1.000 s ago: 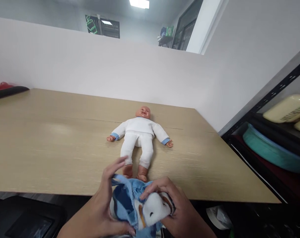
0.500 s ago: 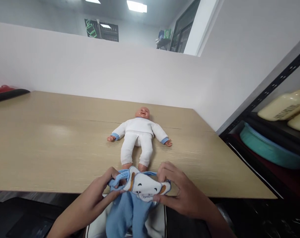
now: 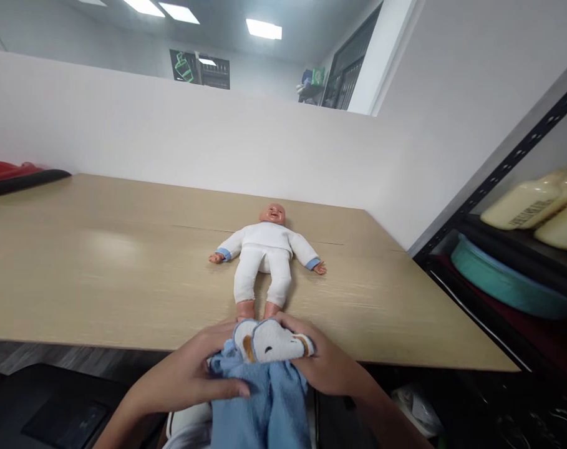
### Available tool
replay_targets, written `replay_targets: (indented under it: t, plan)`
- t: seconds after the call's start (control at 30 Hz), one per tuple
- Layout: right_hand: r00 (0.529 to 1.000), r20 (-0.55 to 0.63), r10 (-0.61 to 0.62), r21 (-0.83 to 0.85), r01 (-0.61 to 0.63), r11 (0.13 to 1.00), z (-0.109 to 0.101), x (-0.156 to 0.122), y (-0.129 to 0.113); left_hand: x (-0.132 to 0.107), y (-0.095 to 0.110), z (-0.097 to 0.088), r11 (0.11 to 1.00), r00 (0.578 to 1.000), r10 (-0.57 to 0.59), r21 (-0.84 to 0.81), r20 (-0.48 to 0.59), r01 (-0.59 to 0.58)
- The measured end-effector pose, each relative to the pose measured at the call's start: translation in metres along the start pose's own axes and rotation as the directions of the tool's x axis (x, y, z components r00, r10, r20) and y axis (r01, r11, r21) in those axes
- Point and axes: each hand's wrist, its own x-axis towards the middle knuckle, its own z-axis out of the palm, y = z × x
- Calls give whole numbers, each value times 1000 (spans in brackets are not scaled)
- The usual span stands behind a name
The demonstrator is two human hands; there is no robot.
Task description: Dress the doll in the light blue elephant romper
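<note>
Blue baby overalls point(image 3: 264, 399) with a white animal-face bib hang at the table's near edge, their legs falling toward my lap. My left hand point(image 3: 213, 368) grips the left side of the waist, its thumb lying across the front of the cloth. On the other side, my right hand point(image 3: 318, 358) holds the bib's right edge, with some fingers hidden behind it. Just beyond the cloth a baby doll point(image 3: 267, 249) lies on its back, feet toward me. White top and trousers with blue cuffs cover it, and its arms are spread.
The doll rests on a wooden table point(image 3: 124, 268) against a white wall point(image 3: 208, 137). At the right stands a black shelf with cream bottles point(image 3: 526, 202) and a teal basin point(image 3: 508, 274). A red item point(image 3: 7, 169) sits at the far left.
The bib has folded down and the overalls' upper part is bunched between my hands. My left thumb has moved lower over the front; my right fingers have slid behind the bib.
</note>
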Motion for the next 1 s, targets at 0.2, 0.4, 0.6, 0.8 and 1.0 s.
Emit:
replay_targets:
  t: [0.2, 0.4, 0.6, 0.8, 1.0]
  plan:
    - [979, 200, 45, 133, -73, 988, 2, 6, 7, 6, -10, 26, 943, 985, -105, -330, -134, 56]
    - [968, 137, 210, 129, -228, 965, 0, 0, 20, 2, -13, 26, 908, 990, -115, -396, 82, 139]
    - [956, -53, 290, 343, -255, 904, 16, 5, 36, -11, -26, 35, 686, 971, -201, -689, 129, 233]
    - [962, 201, 187, 503, -265, 823, 17, 7, 33, -7, -25, 41, 553, 951, -292, -793, 102, 255]
    - [948, 293, 124, 355, -228, 907, 14, 4, 12, -17, -16, 33, 727, 974, -67, -658, 217, 196]
